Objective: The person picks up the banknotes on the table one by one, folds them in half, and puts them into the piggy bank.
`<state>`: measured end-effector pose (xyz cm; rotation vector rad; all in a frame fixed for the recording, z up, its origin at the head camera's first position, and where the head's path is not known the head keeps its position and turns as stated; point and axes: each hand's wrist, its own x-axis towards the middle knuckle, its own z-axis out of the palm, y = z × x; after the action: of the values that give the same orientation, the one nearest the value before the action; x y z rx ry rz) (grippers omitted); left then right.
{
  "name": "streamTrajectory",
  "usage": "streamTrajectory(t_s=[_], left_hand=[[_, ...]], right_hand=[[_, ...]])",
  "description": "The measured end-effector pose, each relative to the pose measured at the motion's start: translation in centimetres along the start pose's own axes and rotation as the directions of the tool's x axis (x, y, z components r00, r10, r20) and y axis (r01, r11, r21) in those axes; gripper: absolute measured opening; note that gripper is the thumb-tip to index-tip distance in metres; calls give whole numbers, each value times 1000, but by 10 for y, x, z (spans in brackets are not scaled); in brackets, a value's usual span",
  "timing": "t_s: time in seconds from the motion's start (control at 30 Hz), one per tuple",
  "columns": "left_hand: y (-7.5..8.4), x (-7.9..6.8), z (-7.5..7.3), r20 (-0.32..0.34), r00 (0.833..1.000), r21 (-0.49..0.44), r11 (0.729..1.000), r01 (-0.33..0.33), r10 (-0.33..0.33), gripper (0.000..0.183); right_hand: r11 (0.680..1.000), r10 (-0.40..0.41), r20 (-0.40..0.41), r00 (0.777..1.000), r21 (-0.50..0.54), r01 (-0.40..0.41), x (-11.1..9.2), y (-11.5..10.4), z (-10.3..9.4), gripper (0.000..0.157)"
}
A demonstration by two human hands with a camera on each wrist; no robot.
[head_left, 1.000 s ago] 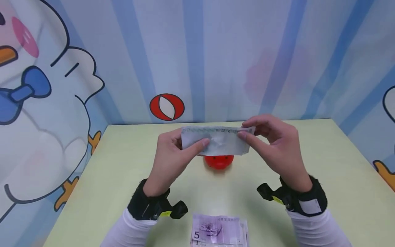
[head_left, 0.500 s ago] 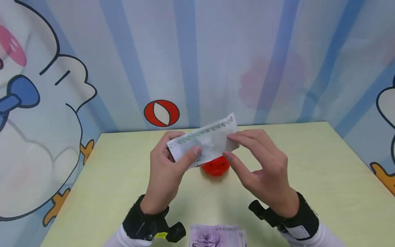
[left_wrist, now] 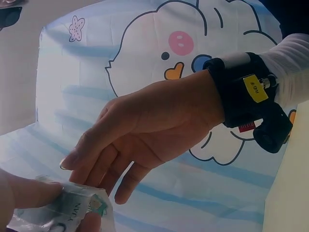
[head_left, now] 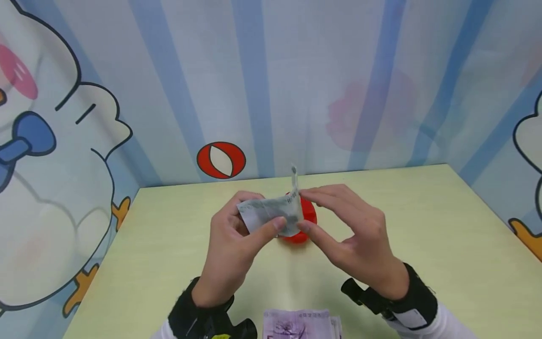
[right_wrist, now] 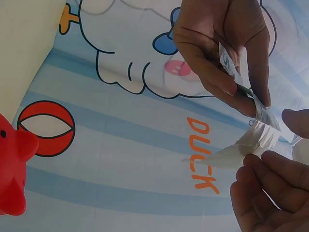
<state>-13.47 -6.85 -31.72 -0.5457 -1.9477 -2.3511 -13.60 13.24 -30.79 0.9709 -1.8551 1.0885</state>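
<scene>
My left hand [head_left: 230, 245] pinches a pale banknote [head_left: 268, 212] in the air, thumb on the near face and fingers behind. The note's right end stands bent upward. My right hand [head_left: 353, 230] is at that end, fingers extended against the flap and thumb tip by the lower corner. The right wrist view shows those fingers [right_wrist: 256, 166] touching the note, the thumb apart from it. Behind the note sits a red pig-shaped figure [head_left: 309, 214], partly covered. The letters "YUAN" show on the note [left_wrist: 72, 212] in the left wrist view.
A pile of purple banknotes [head_left: 298, 325] lies at the table's near edge, cut off by the frame. The pale yellow table [head_left: 423, 226] ends at a blue striped backdrop [head_left: 288, 84] with cartoon ducks and a red-and-white ball drawn on it.
The note was held flat by both hands, then tilted up at the right. Now its right end is bent upward by my right hand. The head view has shifted slightly.
</scene>
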Motion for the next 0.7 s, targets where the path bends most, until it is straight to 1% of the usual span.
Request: streamTrajectory(t_s=[0.1,0.23,0.33,0.5,0.6,0.67,0.7], left_hand=[[0,-2,1,18,1000,26,1000,-11,11,28],[0,-4,1,39,999,81,997,-20,17,26],[-1,-5,2,61,997,100,994,-46,40,26],[-2,-5,5,89,990,107,988,-116,106,26],[-3,-6,5,92,983,127,977,-171,160,27],[-4,-6,5,90,972,148,962,-229,218,29],[-5,-6,5,87,963,165,950,-266,254,29]], right_hand=[[999,12,19,1000,46,-13,-1,-2,1,39],[995,0,18,1000,101,-2,-2,-3,4,35],[991,-3,19,1000,136,1,-3,-4,6,31],[986,5,29,1000,168,-10,-5,-3,6,23],[982,26,33,999,185,-32,-6,-2,4,17],[980,44,31,999,194,-50,-6,-2,3,14],[978,54,30,998,200,-59,-7,-1,3,14]])
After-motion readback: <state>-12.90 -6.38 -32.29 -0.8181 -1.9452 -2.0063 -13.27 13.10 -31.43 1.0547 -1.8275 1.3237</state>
